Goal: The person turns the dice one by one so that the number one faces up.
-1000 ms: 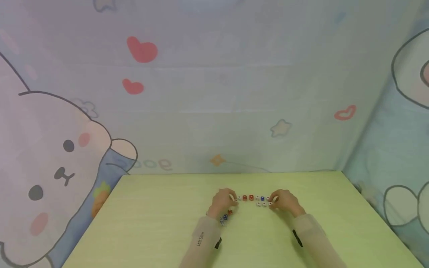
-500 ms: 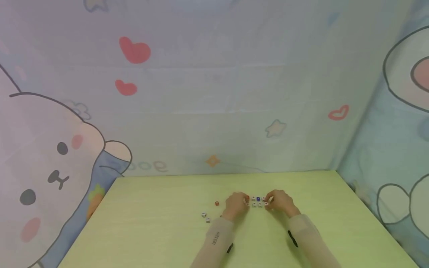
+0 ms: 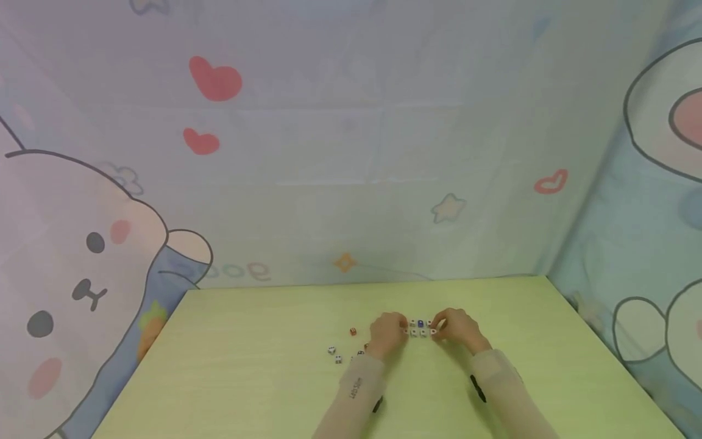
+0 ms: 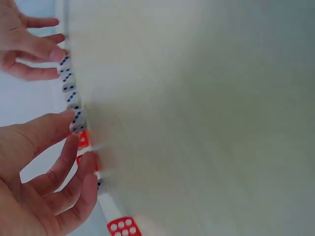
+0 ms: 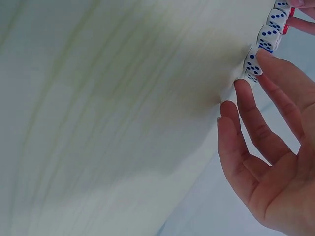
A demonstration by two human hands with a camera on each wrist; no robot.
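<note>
Small dice stand in two rows on the table. In the left wrist view, my left hand (image 4: 54, 182) pinches a white die (image 4: 78, 123) at one end of the front row, between thumb and index fingertip. Red dice (image 4: 83, 140) of the back row show behind that hand. My right hand (image 5: 275, 142) has its thumb on the white end die (image 5: 253, 63) at the front row's other end, its other fingers loosely bent. Between the hands, white dice (image 3: 418, 333) stand side by side in front, and a blue die (image 3: 420, 324) is in the back row.
Loose dice lie left of the left hand: a red die (image 3: 353, 331), two white dice (image 3: 335, 355) and others partly hidden by the left wrist. The pale green table (image 3: 247, 366) ends at a printed cloth backdrop (image 3: 307, 213) behind and at both sides.
My left hand has moved right, from the back row's left end to the front row's, where a fourth white die now stands. My right hand stays at the right end.
</note>
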